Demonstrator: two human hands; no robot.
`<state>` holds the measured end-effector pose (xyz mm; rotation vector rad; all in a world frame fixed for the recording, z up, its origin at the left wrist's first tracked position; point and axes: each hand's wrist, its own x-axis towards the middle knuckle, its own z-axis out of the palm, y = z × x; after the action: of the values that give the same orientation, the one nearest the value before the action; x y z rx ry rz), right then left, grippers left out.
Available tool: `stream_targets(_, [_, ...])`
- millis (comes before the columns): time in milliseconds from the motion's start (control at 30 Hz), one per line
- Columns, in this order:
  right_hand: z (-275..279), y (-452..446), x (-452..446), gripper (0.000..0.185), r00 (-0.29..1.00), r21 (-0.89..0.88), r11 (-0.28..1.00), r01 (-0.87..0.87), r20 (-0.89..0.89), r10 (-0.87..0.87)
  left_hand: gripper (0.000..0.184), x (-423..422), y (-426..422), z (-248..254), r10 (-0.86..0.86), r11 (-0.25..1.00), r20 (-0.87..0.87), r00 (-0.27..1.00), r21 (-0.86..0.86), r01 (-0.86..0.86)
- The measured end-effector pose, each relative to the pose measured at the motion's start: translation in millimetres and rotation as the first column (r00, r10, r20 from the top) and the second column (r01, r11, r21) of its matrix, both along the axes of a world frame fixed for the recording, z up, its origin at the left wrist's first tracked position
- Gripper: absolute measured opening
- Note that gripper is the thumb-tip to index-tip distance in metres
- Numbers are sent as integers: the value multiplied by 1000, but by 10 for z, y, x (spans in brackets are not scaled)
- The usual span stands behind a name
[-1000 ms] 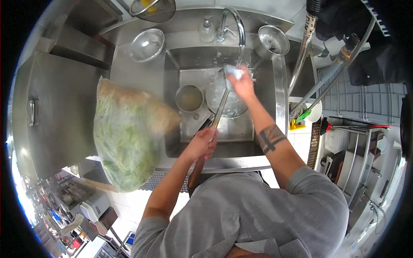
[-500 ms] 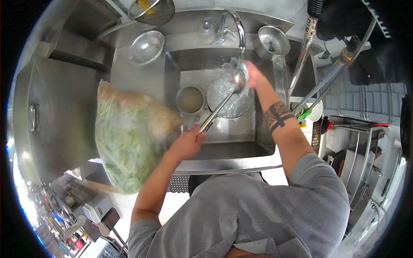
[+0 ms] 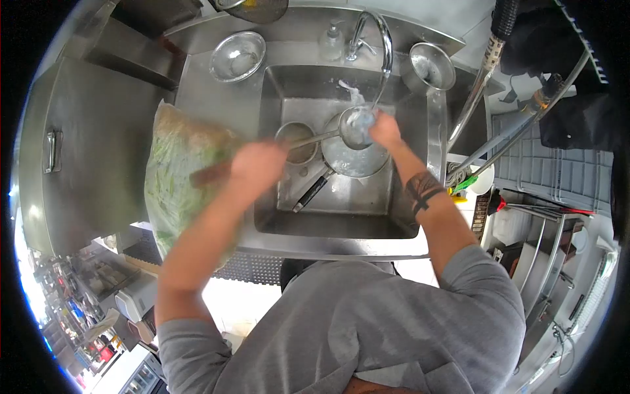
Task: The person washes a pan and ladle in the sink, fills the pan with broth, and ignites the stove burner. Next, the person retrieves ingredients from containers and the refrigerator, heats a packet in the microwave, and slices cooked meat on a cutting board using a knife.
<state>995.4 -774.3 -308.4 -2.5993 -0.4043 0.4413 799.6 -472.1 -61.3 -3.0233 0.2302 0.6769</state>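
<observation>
Gripping ladle [image 3: 319, 137]: left fingers [image 3: 268, 156] | right fingers [image 3: 382, 127]: grip unclear | room along sink's front edge [image 3: 335, 247]

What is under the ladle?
Under the ladle show a wide pan, below its round end, and a smaller pot, below its handle. The parts of both directly beneath it are covered.

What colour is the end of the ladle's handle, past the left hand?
Reddish brown, though blurred; the handle's end shows best in the head view.
</observation>
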Motion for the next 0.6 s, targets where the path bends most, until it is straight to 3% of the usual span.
stream_targets(33, [412,131,23,48,973,-199,953,-227,0,231,38,23,-12,49,-70,996,69,995,65,66])
stream_targets(67, [521,239,68,48,974,-195,955,-225,-8,228,38,64,-14,83,-145,983,135,980,133,127])
stream_targets(100, [577,336,163,43,822,-193,851,-488,226,522,36,149,6,92,-212,971,215,953,157,180])
stream_targets(133, [626,382,236,39,535,-259,672,-694,438,722,36,256,-10,154,-214,970,215,953,158,182])
stream_targets(167, [683,389,270,39,533,-261,672,-693,442,721,37,370,-46,220,-262,954,179,948,195,227])
stream_targets(233, [772,417,313,34,717,-235,780,-580,308,626,38,403,-64,262,-304,935,143,942,234,266])
stream_targets(333, [800,488,443,28,907,-237,893,-382,90,412,44,298,-23,135,-198,956,110,974,243,166])
stream_targets(367, [722,510,455,28,903,-235,891,-388,96,418,46,208,-15,44,-79,982,139,987,180,53])
stream_targets(400, [398,472,473,29,995,-49,999,-23,101,27,47,114,-17,-40,41,992,159,987,112,-59])
stream_targets(433, [187,444,480,30,930,123,925,360,29,-366,50,76,-149,-99,128,989,117,985,63,-136])
stream_targets(467, [137,512,375,30,928,122,923,366,26,-371,50,58,-280,-177,122,989,115,986,64,-130])
stream_targets(500, [119,672,158,28,673,511,439,739,-535,-511,50,42,-417,-268,184,982,113,976,16,-187])
stream_targets(533, [106,841,4,26,346,375,-256,891,-926,-152,49,43,-557,-374,249,969,111,962,-34,-246])
stream_targets(600, [-28,1129,-174,23,276,254,-413,875,-961,-5,50,33,-872,-682,323,943,26,946,-95,-319])
